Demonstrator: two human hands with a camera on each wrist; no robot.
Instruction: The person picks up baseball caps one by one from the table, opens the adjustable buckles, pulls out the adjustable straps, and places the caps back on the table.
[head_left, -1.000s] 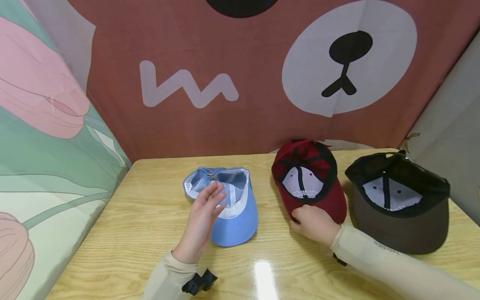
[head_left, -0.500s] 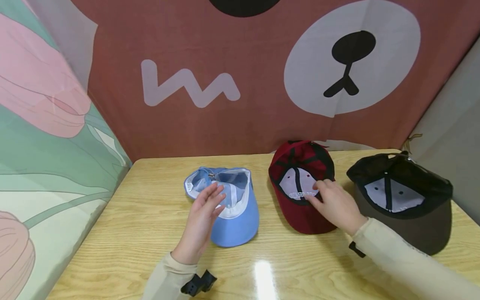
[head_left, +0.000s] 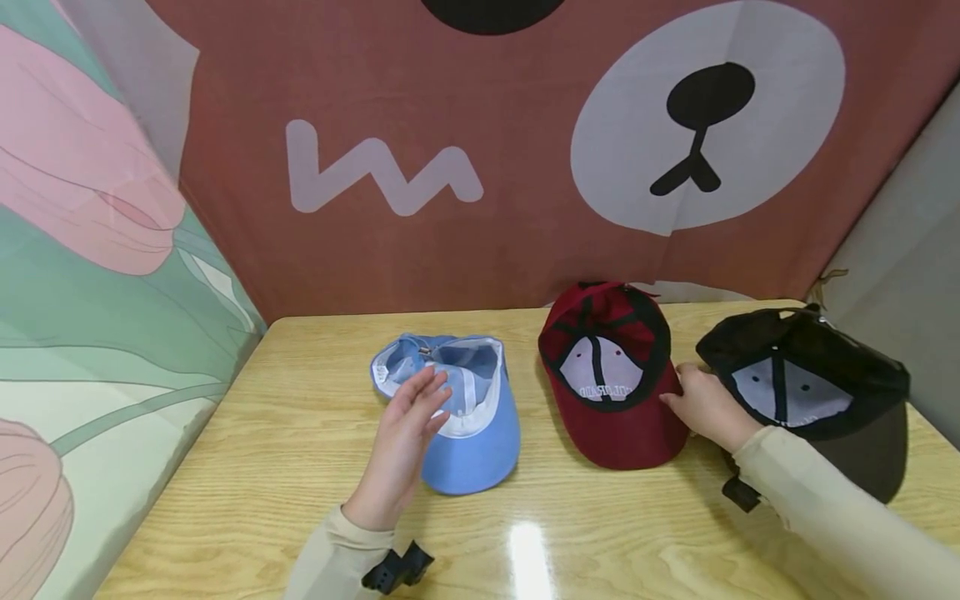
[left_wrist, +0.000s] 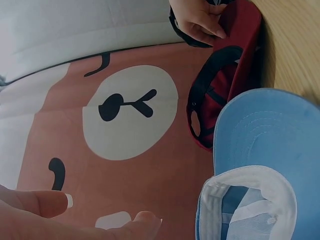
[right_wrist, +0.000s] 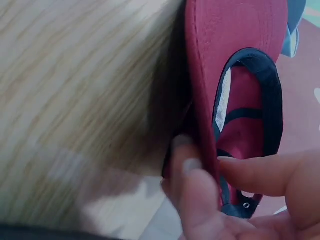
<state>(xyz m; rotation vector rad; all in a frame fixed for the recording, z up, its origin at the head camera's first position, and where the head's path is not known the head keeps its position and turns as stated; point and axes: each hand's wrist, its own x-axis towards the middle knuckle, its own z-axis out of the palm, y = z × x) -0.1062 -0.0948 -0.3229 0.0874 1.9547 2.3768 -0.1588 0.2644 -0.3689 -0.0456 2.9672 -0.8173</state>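
Observation:
Three baseball caps lie upside down, their insides facing up. My right hand (head_left: 712, 406) is at the right edge of the red baseball cap (head_left: 615, 437), between it and the dark brown cap (head_left: 862, 458). In the right wrist view the red brim (right_wrist: 200, 75) passes between the thumb (right_wrist: 260, 175) and the curled fingers (right_wrist: 192, 195), which pinch its edge. My left hand (head_left: 405, 450) is held up with relaxed, spread fingers, overlapping the light blue cap (head_left: 472, 462) in the head view. It holds nothing.
The caps lie on a wooden table (head_left: 300, 417). Behind it hangs a brown cloth (head_left: 375, 258) printed with a bear's face. A floral cloth (head_left: 112, 333) hangs at the left, and a grey surface (head_left: 915, 250) rises at the right.
My right hand has let go of the red cap's front brim and moved right, across the cap, to its right edge. The red cap has shifted slightly. The left hand stays still.

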